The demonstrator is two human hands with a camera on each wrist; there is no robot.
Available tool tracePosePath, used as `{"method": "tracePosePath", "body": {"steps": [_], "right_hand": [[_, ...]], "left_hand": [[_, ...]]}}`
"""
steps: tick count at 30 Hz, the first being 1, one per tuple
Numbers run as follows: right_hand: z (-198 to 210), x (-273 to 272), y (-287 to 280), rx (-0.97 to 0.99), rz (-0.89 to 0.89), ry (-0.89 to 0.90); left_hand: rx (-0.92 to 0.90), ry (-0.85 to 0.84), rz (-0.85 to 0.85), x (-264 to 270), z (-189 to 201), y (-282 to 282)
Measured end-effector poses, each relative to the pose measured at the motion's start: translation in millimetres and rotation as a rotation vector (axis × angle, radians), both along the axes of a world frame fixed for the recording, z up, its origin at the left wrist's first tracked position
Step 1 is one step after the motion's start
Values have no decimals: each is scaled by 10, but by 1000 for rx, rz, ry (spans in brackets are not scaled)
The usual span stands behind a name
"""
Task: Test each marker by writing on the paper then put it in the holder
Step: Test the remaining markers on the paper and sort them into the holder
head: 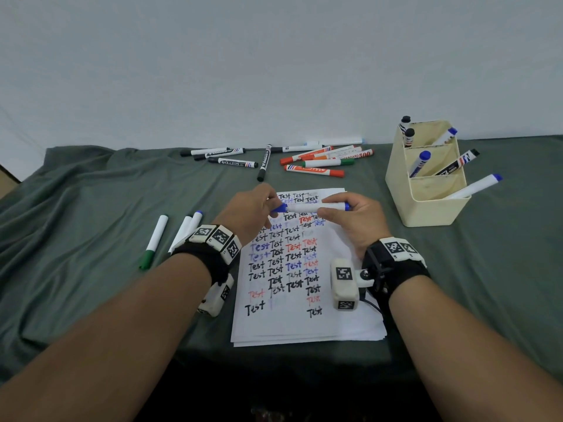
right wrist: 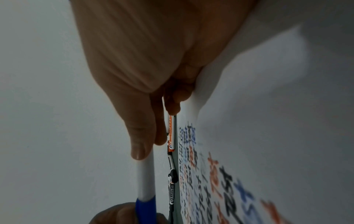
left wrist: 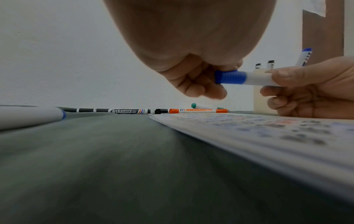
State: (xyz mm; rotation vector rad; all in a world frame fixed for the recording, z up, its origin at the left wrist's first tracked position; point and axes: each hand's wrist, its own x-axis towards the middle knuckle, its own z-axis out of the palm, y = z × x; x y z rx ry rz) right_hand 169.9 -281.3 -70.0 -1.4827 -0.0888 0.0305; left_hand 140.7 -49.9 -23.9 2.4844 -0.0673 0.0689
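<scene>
A white marker (head: 310,207) with a blue cap (left wrist: 229,76) lies level above the top of the paper (head: 301,324). My left hand (head: 259,208) pinches the blue cap end. My right hand (head: 350,214) grips the white barrel (right wrist: 146,178) between thumb and fingers. The cap sits on the barrel. The paper is covered with rows of "Test" in black, blue and red. The cream holder (head: 426,178) stands at the right with several markers in its compartments.
Black, orange and green markers (head: 274,161) lie scattered behind the paper by the wall. A green marker (head: 154,240) and two white ones (head: 187,228) lie left of my left wrist. A grey-green cloth (head: 91,223) covers the table.
</scene>
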Motion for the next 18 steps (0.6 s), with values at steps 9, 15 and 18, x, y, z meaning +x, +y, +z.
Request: {"method": "tracePosePath", "body": {"steps": [9, 15, 18], "right_hand": [[22, -18, 3, -145, 44, 0], [19, -15, 14, -222, 73, -21], [12, -21, 29, -234, 85, -31]], "left_hand": [[238, -25, -118, -19, -21, -52], [261, 23, -165, -11, -45, -60], [350, 46, -233, -53, -38, -90]]}}
